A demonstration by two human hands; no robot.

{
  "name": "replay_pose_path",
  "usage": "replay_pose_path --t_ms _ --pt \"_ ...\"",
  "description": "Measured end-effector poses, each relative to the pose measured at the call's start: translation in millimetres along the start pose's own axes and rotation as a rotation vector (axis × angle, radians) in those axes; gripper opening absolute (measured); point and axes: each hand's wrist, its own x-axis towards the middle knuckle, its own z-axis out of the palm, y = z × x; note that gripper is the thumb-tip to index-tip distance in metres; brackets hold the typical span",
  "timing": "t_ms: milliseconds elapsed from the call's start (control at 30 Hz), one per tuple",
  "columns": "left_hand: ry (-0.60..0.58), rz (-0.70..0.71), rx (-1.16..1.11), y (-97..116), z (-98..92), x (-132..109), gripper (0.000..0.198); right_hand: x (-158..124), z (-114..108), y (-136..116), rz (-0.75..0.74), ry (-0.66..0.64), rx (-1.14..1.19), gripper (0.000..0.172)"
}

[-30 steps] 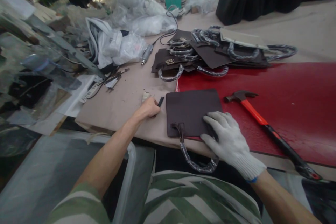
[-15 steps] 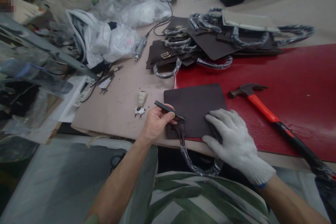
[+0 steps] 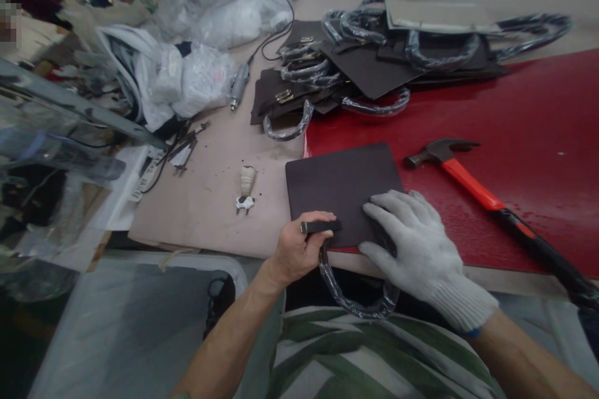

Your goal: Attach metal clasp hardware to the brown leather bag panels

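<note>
A dark brown bag panel point(image 3: 337, 177) lies flat at the table's front edge, partly over a red sheet. Its plastic-wrapped loop handle point(image 3: 349, 307) hangs toward my body. My bare left hand point(image 3: 297, 250) is pinched around a short, flat black bar point(image 3: 321, 226), held over the panel's lower left near the handle's end. The bar's exact kind does not show. My right hand point(image 3: 416, 243), in a white knit glove, rests with fingers spread on the panel's right side, covering part of the handle's other end.
A claw hammer point(image 3: 472, 184) with a red and black grip lies at right on the red sheet point(image 3: 538, 118). Behind is a pile of brown bag panels point(image 3: 374, 68) with wrapped handles. A corded tool point(image 3: 239, 86), a tape-wrapped two-pronged piece point(image 3: 246, 187) and plastic bags point(image 3: 206, 78) lie left.
My left hand has moved down and to the right with the black bar, which has turned from slanting to nearly level. My right hand stays on the panel. The view has shifted slightly.
</note>
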Motion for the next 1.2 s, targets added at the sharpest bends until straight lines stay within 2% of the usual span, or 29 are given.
replay_pose_path --t_ms 333,767,967,1067,1200 --pt "0.025 0.06 -0.028 -1 7.5 -3 0.013 0 1 1 -0.014 0.018 -0.002 0.049" --pt "0.048 0.09 0.073 -1 16.9 -3 0.014 -1 1 0 -0.018 0.04 0.001 0.048" --pt "0.125 0.163 0.148 0 24.6 -5 0.014 -1 2 0 -0.021 0.049 -0.001 0.049" --pt "0.135 0.146 0.153 0 26.2 -6 0.014 0 2 1 -0.022 0.057 0.003 0.048" --pt "0.091 0.113 0.14 -1 23.9 -2 0.012 0 2 1 -0.019 0.061 0.011 0.048"
